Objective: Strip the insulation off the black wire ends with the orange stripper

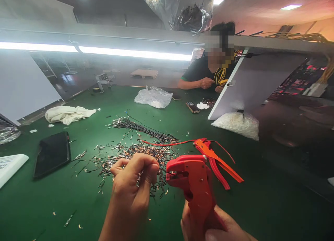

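Head view: R hand (211, 223) grips red crimper (194, 181), 2nd pliers (216, 159) behind.

Upright red crimping tool (194, 185), jaws facing a pinched thin wire (160, 172)

Red plastic stripping tool (195, 185) is looking smooth and slightly glossy; the green surface (261, 206) is showing matt cloth, scattered wire bits (135, 154) glinting metallic.

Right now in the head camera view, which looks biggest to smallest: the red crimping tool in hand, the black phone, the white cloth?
1. Red crimping tool, though nearness to the camera inflates it.
2. Black phone and white cloth look alike; no ranking.
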A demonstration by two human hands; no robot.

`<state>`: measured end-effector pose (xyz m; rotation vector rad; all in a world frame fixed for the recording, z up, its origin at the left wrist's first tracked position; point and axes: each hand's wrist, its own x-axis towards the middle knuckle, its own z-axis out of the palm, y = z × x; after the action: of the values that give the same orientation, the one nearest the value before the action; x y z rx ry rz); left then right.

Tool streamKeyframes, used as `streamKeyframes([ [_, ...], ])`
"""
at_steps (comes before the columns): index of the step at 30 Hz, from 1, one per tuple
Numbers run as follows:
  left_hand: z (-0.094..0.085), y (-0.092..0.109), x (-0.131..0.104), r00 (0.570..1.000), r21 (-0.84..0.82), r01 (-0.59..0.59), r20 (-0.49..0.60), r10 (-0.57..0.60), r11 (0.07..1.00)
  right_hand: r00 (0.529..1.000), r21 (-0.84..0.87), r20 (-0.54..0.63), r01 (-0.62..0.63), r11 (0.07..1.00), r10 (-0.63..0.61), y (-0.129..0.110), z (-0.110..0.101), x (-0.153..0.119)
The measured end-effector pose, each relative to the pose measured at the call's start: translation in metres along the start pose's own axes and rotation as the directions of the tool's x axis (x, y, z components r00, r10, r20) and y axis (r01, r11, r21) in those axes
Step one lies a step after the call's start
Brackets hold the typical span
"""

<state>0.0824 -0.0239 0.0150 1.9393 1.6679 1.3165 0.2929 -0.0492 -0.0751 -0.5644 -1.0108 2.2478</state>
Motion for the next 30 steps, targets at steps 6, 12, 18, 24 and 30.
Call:
streamKeyframes([
  [6,0.006,0.006,-0.002,0.999,0.014,-0.002,-0.049,0.003,1.0,0.998,0.029,-0.037,0.053,0.998,-0.052,-0.011,0.01,-0.001],
  [12,0.01,0.006,-0.004,0.991,0.017,-0.039,-0.13,0.041,0.999,0.997,0.077,-0.045,0.07,0.995,-0.066,-0.002,0.005,0.001],
  [18,0.004,-0.006,0.001,0.914,0.177,-0.405,0.047,0.403,0.897,0.998,0.049,-0.024,0.06,0.997,-0.059,-0.002,-0.001,0.0],
  [24,-0.001,-0.006,0.004,0.895,0.206,-0.446,0.081,0.439,0.871,0.998,0.055,-0.062,-0.031,0.998,0.034,-0.003,-0.004,-0.005],
  [30,-0.004,-0.008,0.002,0.889,0.219,-0.453,0.041,0.456,0.864,0.996,-0.013,-0.083,-0.014,1.0,0.013,-0.013,0.006,-0.004],
])
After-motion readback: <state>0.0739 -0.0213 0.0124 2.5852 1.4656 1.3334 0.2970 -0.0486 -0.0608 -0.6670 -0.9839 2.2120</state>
